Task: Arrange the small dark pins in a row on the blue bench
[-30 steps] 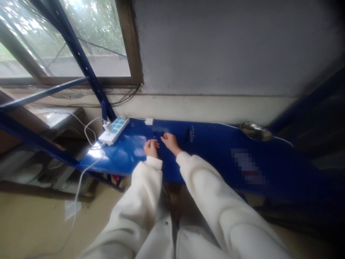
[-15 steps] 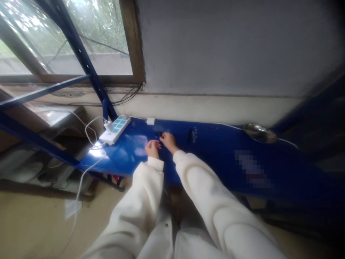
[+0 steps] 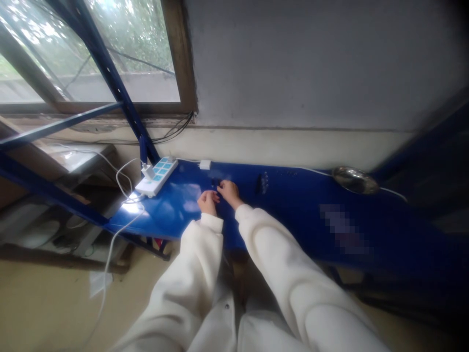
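Note:
Over the blue tabletop (image 3: 293, 210), my two hands are close together. The fingers of my left hand (image 3: 208, 202) are bent and drawn together with the thumb; what they hold, if anything, is too small to see. Just beyond it to the right, my right hand (image 3: 229, 192) is closed in a pinch at the edge of a small dark object (image 3: 214, 182). That object's kind is too blurred to tell. Right of my hands lie a dark narrow strip (image 3: 258, 184) and a row of small clear pieces (image 3: 265, 182).
A white power strip (image 3: 157, 177) with a plug and cords lies at the table's left end. A white charger (image 3: 204, 165) is near the wall. Tiny dark bits (image 3: 287, 173) and a shiny metal dish (image 3: 354, 180) sit farther right. A blue metal upright (image 3: 110, 73) rises at left.

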`<state>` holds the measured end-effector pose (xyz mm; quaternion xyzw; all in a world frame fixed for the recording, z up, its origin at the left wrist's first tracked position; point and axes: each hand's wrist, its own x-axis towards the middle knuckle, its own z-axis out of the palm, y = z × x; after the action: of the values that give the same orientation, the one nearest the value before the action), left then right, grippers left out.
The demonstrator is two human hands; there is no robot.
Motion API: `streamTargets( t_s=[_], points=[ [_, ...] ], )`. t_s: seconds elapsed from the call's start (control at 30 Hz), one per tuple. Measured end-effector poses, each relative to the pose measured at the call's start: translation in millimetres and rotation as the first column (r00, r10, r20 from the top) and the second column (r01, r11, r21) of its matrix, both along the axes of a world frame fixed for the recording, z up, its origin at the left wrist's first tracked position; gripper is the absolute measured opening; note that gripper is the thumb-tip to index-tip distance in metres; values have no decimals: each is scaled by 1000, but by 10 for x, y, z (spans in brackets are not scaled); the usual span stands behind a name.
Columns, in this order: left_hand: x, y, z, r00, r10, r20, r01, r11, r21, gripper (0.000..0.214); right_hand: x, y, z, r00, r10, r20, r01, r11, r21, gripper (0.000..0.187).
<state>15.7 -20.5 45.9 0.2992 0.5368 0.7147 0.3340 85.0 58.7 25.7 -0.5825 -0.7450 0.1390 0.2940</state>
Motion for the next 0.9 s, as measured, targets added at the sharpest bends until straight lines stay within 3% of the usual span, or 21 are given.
streamTargets(
  t_s=[0.33,0.53,0.67,0.77,0.9],
  points=[
    [-13,13,-25,1000,-4,4,4,1000,9,20,50,-48,27,999,40,-16,-39,999,25,21],
    [-12,24,-32,1000,1,-9,-1,1000,22,19,354,-371,240,983,111,-143,-68,959,276,19],
    [46,-13,-28,979,-81,-185,90,995,42,15,773,-607,387,978,52,-202,38,908,418,21],
    [116,-17,-27,871,-214,-443,258,965,40,15,1118,-686,365,969,-58,-238,169,862,478,19],
    [262,44,3,599,-256,-759,411,912,17,24,1401,-662,181,913,-248,-323,377,812,444,20]
  ],
)
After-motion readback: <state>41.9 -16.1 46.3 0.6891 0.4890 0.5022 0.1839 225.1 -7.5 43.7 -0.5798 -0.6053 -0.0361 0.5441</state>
